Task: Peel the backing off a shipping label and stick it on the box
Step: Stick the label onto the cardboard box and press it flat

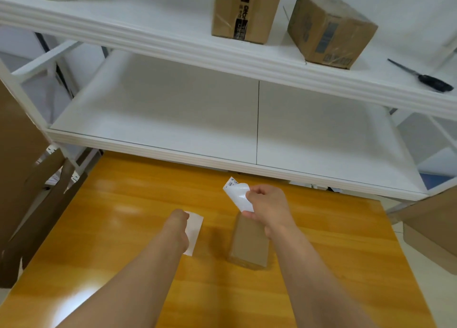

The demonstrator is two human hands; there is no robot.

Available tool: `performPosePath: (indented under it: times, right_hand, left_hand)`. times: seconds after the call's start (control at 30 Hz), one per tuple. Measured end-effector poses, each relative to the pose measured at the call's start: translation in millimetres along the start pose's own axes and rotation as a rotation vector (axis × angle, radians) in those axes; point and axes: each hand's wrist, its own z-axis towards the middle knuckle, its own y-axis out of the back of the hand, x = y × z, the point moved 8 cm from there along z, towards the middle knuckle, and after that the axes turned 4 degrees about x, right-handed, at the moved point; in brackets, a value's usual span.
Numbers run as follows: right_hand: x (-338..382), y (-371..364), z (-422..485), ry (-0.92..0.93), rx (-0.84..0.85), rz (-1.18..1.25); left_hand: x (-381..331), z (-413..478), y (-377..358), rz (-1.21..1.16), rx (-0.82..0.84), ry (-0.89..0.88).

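A small brown cardboard box stands on the orange wooden table. My right hand hovers just above the box's far end and pinches a white shipping label, which curls upward with print showing at its top corner. My left hand is to the left of the box, holding a plain white backing sheet low over the table. The two sheets are apart.
A white shelf unit stands behind the table. Its upper shelf carries two taped cardboard boxes and a black-handled tool. Flattened brown cardboard leans at the left, and another carton sits at the right.
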Motion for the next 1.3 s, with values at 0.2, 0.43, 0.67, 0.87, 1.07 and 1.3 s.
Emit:
performPosePath:
  times: [0.2,0.43,0.67,0.87,1.07,1.3]
  right_hand:
    - [16.1,5.1,1.1,0.128,-0.007,-0.168]
    - [40.7,14.2,-8.6,0.283,-0.021,-0.421]
    - [44.5,16.9,-20.5,0.365,0.047,-0.443]
    - [36.4,23.4,-18.2,0.32,0.072,-0.39]
    - [18.1,39.7,-3.2,0.203,0.033,-0.214]
    - [-10.6,59.2,14.9,0.055,-0.039,-0.098]
  left_hand:
    - [-39.5,-27.3,-43.2,0.112,0.232,-0.184]
    - [-67.6,-72.0,-88.6,0.34,0.4,-0.415]
    - [-64.4,-83.5,-102.0,0.424,0.392,-0.39]
    - [-64.1,-84.9,-106.5,0.375,0.359,-0.426]
    - [-62.3,-90.9,-113.6,0.469,0.416,-0.575]
    - [-52.4,-106.6,-125.4,0.564,0.531,-0.658]
